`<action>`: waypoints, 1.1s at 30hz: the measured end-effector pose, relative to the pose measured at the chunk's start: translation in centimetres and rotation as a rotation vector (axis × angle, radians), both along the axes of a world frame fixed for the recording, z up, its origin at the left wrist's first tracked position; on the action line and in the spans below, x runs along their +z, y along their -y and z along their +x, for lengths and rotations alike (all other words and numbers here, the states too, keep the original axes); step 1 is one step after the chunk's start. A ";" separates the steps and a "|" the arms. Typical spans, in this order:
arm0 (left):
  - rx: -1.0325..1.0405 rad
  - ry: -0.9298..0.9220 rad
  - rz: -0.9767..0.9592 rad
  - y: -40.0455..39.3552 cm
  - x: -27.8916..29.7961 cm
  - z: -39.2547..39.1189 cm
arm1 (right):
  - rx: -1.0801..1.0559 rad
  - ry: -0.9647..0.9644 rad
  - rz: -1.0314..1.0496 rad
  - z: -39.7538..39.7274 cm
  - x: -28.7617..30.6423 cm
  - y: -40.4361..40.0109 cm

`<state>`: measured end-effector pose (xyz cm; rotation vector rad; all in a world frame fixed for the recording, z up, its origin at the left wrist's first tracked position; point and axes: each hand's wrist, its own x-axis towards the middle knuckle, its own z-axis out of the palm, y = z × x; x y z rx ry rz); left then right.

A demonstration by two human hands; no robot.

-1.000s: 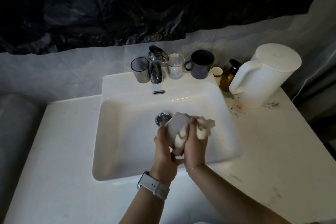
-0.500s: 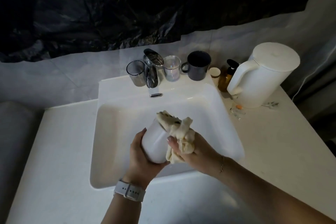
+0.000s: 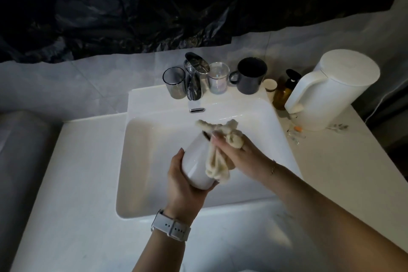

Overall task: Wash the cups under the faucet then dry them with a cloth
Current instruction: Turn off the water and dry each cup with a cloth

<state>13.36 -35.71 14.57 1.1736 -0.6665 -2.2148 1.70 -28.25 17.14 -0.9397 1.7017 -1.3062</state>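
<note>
Over the sink (image 3: 141, 157), the white cup (image 3: 196, 161) has tilted further.

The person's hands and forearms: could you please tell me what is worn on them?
Both forearms are bare, no sleeves showing. The left hand has a white watch strap with small holes at its wrist. The right hand has a thin chain bracelet at its wrist.

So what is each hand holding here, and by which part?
The left hand grips the white cup round its base end. The right hand holds the bunched cream cloth against the cup's side near the rim.
</note>
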 end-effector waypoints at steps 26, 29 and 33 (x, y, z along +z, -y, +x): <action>-0.093 -0.042 0.012 2.1 -2.5 2.8 | -0.148 0.199 -0.022 5.1 0.1 -1.4; -0.151 -0.048 -0.069 1.7 -2.2 2.6 | -0.208 0.299 -0.027 3.5 1.0 0.2; -0.256 0.056 -0.455 2.7 -1.1 2.6 | -0.275 0.543 0.079 3.0 -0.8 0.4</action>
